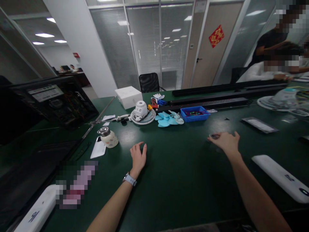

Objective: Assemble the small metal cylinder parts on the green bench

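Small round item [213, 136] | pinched in R hand [227, 141] fingertips, nearer than blue tray [196, 119]; tbl [178, 170] contact unclear | L hand [138, 157] empty, loosely curled | risk: edge-only pinch may slip, item rolls off

Light is moderate and cool, from ceiling panels [44, 34] at the far left, repeated as white reflections across the glass partition [143, 48]. The dark green tabletop [176, 187] dulls toward the near edge, with a hazy glare patch beside the cream bottle [109, 139]. Wide-angle distortion tilts the door [217, 45] and white column [79, 42]. The small round object [213, 136] in the right hand [228, 142] looks soft; coarse pixel blocks cover spots at far right and near left.
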A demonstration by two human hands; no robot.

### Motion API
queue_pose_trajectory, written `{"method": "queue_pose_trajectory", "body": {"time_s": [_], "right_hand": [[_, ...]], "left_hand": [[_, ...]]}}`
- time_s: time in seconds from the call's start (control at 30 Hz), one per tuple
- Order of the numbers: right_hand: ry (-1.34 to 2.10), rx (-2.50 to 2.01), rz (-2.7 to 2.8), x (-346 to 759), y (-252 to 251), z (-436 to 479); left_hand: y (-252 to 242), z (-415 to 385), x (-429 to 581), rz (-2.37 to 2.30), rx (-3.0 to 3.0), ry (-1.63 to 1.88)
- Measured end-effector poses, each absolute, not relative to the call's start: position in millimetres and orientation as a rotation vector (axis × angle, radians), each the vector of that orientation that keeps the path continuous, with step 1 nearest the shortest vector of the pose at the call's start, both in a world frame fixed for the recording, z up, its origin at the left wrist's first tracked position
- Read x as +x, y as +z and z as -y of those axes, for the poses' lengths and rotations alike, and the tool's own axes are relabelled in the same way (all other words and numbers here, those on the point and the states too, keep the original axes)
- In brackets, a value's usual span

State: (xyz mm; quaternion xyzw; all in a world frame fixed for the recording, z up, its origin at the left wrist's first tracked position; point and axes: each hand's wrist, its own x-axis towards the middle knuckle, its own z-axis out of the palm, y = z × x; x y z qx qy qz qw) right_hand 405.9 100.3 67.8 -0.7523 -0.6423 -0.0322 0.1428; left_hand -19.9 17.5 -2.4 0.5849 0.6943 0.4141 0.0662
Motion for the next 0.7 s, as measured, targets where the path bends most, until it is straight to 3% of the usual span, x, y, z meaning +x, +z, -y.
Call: {"method": "queue_pose_trajectory", "body": {"time_s": [0.13,0.27,0.43,0.7], "right_hand": [[-0.022,-1.625,2.057,343,71,-72],[0.376,-1.254,2.23,262,68,-49],[0.564,-1.169,2.222,221,54,-37],[0.674,-1.187,2.037,241,18,-29]], "left_hand": [[-2,-17,-19,-2.104,1.743,1.243],[0,-16,-18,-2.113,1.738,1.254],[0,-16,-19,-2.087,1.768,1.286],[19,-4,8,-1.858,1.907,1.377]]}}
